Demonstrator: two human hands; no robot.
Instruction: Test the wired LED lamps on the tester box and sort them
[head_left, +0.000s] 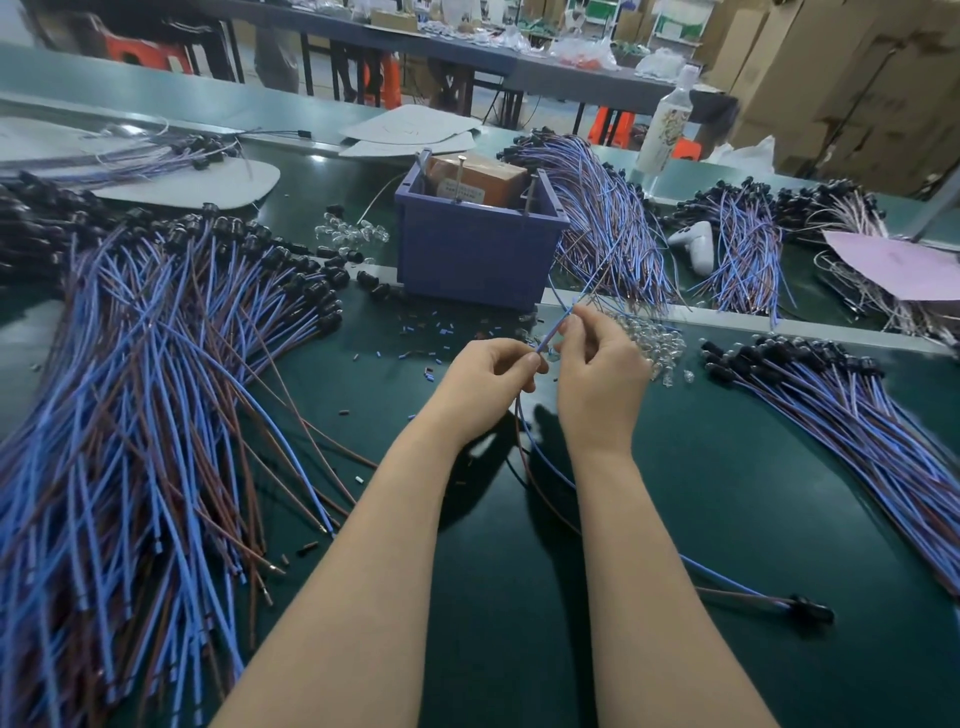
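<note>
two hands, left (488, 375) and right (598, 382), both in a pinch on one blue wire (557, 326)

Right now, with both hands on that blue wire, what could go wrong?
The left hand and right hand pinch one blue wire whose black lamp head seems to trail on the table; lifting toward the tester box may drag it into the right pile.
The left pile and right pile look alike, so missorting seems easy.
The right hand may scatter the loose clear LEDs beside it.
</note>
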